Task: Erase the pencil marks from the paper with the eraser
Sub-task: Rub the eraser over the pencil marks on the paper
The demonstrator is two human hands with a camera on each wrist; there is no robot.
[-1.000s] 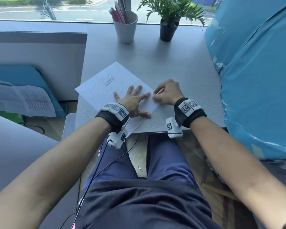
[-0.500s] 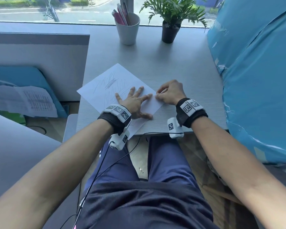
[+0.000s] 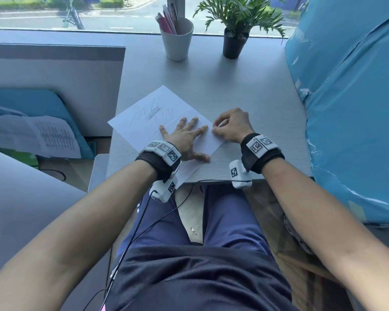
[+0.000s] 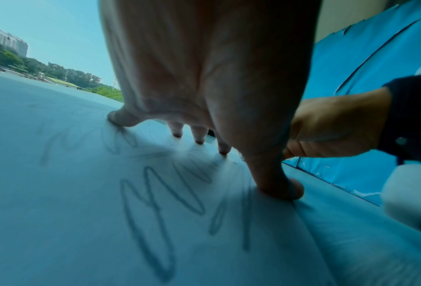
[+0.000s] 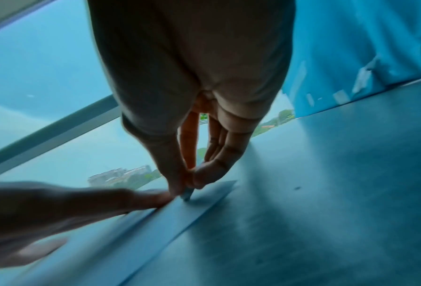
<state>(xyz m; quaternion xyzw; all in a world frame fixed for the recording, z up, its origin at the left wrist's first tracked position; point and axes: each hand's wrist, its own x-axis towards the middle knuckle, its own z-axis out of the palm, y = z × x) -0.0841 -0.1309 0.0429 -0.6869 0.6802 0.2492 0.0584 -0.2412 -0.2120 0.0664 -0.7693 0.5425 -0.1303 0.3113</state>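
Observation:
A white sheet of paper (image 3: 142, 126) lies askew on the grey desk (image 3: 245, 90), with pencil scribbles (image 3: 154, 113) on its far half and more under my left palm (image 4: 155, 203). My left hand (image 3: 186, 140) lies flat with spread fingers and presses the sheet down. My right hand (image 3: 216, 127) is at the paper's right edge, just beside the left index fingertip. Its thumb and fingers pinch a small eraser (image 5: 187, 195) whose tip touches the paper. Most of the eraser is hidden by the fingers.
A white cup of pens (image 3: 177, 41) and a potted plant (image 3: 234, 43) stand at the desk's far edge by the window. A blue wrapped panel (image 3: 357, 108) borders the desk on the right, a grey partition (image 3: 54, 75) on the left. The desk's front edge is at my wrists.
Both hands keep their places on the paper. Only the head view has shifted a little.

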